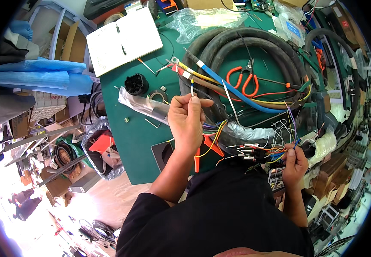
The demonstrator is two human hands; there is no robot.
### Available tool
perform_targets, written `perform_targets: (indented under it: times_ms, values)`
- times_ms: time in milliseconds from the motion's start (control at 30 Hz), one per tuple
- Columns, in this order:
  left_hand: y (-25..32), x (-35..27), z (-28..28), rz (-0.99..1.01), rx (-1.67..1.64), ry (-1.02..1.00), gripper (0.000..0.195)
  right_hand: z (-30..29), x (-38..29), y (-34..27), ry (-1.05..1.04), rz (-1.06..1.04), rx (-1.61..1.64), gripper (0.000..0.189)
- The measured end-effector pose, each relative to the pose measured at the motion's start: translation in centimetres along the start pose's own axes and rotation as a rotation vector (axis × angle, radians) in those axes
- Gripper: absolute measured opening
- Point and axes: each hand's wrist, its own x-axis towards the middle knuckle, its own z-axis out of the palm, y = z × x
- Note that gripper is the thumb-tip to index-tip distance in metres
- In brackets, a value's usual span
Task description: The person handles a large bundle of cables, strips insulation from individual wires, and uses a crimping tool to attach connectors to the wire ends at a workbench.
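My left hand (pixel 187 119) pinches a thin white piece between thumb and forefinger; its upright end has a yellow-and-blue band and a slim pin-like tip (pixel 192 81). My right hand (pixel 294 163) grips thin coloured wires (pixel 277 151) near a blue one, beside a wrapped cable end. Several wires in this bundle end in metal contacts (pixel 248 151), pointing left. Behind lies a coiled thick black cable (pixel 208 48) with blue (pixel 233 86), yellow, red and brown cores. Orange-handled scissors (pixel 248 80) rest inside the coil. A round black connector housing (pixel 136 84) stands left of it.
An open notebook (pixel 124 41) with pens lies at the back left of the green mat (pixel 118 106). Near my left forearm are a dark flat device (pixel 162 154) and an orange-handled tool (pixel 197 160). Clear plastic bags (pixel 188 24) lie at the back. A lined bin (pixel 116 172) stands left of the table.
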Motion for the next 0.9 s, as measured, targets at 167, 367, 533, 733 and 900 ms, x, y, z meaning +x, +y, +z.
perform_targets:
  times_ms: [167, 367, 533, 733, 900]
  values:
    - [0.2, 0.0, 0.4, 0.031, 0.071, 0.026, 0.010, 0.1, -0.2, -0.2, 0.005, 0.002, 0.029, 0.020]
    - [0.0, 0.0, 0.3, 0.039, 0.095, 0.028, 0.009, 0.0, -0.2, 0.1, 0.003, 0.004, 0.019, 0.019]
    - [0.6, -0.3, 0.5, 0.018, 0.172, 0.017, 0.009, -0.1, -0.3, 1.2, 0.029, -0.030, -0.031, 0.020]
    - [0.6, 0.1, 0.3, -0.014, 0.128, -0.008, 0.009, -0.1, -0.1, 0.8, 0.006, 0.043, 0.057, 0.021]
    - [0.2, 0.5, 0.2, -0.023, 0.105, -0.024, 0.011, 0.0, 0.2, 1.0, 0.012, 0.013, 0.028, 0.021]
